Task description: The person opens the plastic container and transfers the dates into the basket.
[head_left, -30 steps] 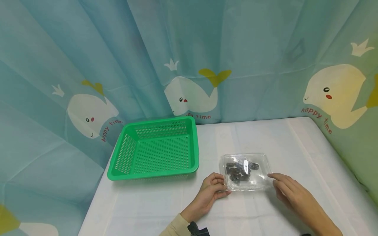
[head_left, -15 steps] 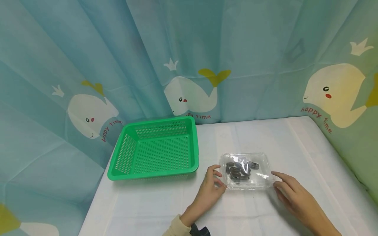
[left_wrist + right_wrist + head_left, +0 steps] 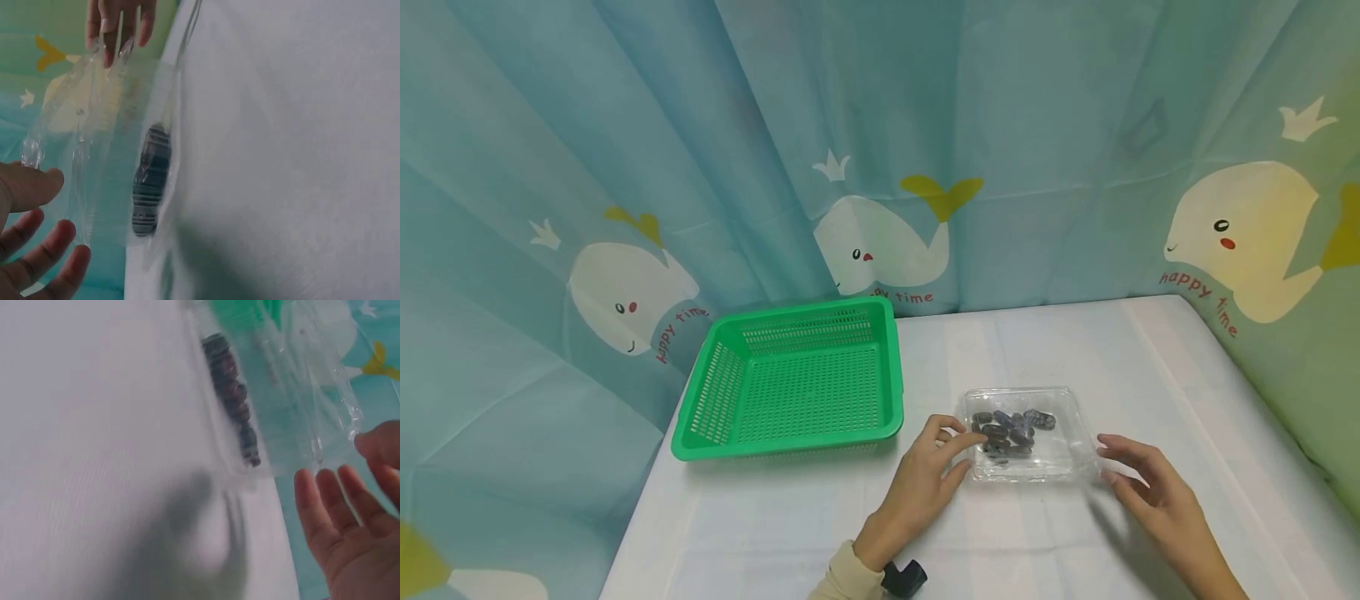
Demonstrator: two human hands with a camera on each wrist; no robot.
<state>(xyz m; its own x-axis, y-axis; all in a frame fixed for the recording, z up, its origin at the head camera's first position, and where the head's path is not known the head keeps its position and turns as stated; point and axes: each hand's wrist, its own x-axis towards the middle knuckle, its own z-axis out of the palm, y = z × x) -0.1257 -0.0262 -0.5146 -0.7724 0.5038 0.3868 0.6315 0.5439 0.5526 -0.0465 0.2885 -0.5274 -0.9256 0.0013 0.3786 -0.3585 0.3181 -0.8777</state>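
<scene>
A clear plastic clamshell box [image 3: 1063, 450] sits on the white cloth, with several dark, oblong, ribbed pieces [image 3: 996, 432] inside; their kind is unclear. At the box's left edge is my left hand [image 3: 913, 483], its index finger reaching over the top and its other fingers loosely bent. In the left wrist view, that hand's fingers [image 3: 47, 190] are spread beside the clear rim. My right hand [image 3: 1161, 504] is at the right edge, thumb and fingers apart. The right wrist view shows its thumb [image 3: 378, 445] at the box's corner and its fingers fairly straight.
A green plastic basket [image 3: 808, 450] with perforated walls stands on the table to the left of the box. Behind the table hangs a blue curtain [image 3: 1037, 167] printed with whales. The white tablecloth [image 3: 1000, 533] spreads around the box.
My left hand has shifted from gripping the box's left side to having its index finger over the top. My right hand has moved slightly right, with its thumb and fingers wider apart.
</scene>
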